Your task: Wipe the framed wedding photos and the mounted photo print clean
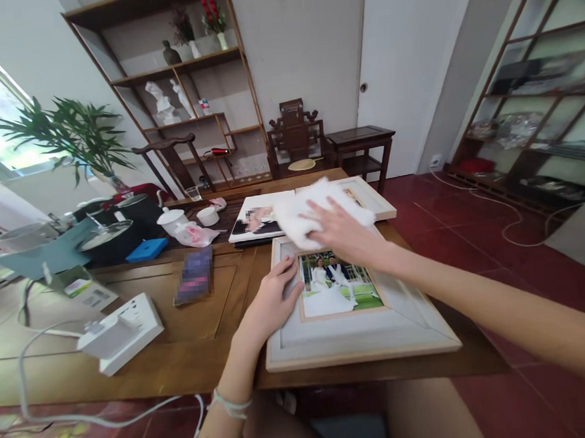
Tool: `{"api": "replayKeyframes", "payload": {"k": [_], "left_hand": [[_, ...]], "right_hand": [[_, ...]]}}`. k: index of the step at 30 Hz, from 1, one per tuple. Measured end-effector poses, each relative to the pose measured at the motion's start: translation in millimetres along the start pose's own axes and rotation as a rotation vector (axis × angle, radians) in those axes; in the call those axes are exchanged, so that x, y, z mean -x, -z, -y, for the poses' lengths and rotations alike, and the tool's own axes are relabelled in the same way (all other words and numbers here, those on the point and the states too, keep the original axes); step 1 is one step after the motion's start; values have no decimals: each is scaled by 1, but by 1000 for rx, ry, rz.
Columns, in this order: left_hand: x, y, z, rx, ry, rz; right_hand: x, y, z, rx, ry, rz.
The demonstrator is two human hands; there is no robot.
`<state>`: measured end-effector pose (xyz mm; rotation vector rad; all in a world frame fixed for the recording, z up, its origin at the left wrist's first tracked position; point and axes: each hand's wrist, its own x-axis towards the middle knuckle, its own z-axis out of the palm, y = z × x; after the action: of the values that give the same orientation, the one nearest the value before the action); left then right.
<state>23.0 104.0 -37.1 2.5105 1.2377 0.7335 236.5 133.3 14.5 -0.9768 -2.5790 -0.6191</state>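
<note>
A picture frame (355, 338) with a wide whitish border and light wood edges lies flat at the table's front edge. Inside it shows a photo (347, 288) of two people in wedding clothes seated outdoors. My left hand (272, 297) rests on the frame's left side, fingers spread and holding nothing. Over the frame's far end, my right hand (338, 229) has its fingers on a bunched white cloth (295, 219). Behind the cloth lies a second light frame (376, 203), partly covered. A photo print or album (255, 215) lies beside it, its right part hidden by the cloth.
The wooden table (222, 357) carries a white power strip (134, 330) with a plugged-in adapter, a small opened box (87, 287), a blurred phone-like item (195, 276), a blue box (147, 249), a white lidded cup (171, 221) and black pots. A white cable trails off the left front.
</note>
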Motion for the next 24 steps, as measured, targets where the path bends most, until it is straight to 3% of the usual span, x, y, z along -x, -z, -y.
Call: {"api": "replayKeyframes", "payload": {"k": [3,6,13,19,24], "left_hand": [[-1,2,-3,21,-15,-2],[-1,3,-5,41,-41,-11],[0,-1,3,8,-19,-21],[0,-1,1,5,0,-28],[-2,-1,1,31,65,-147]], "right_hand": [[-14,-17,18,-95,129,161],[-11,-21,24,-119,92,238],[22,-3,0,-90,23,331],[67,15,-27,-53,-150,384],[81,10,-28,-27,-200,397]]}}
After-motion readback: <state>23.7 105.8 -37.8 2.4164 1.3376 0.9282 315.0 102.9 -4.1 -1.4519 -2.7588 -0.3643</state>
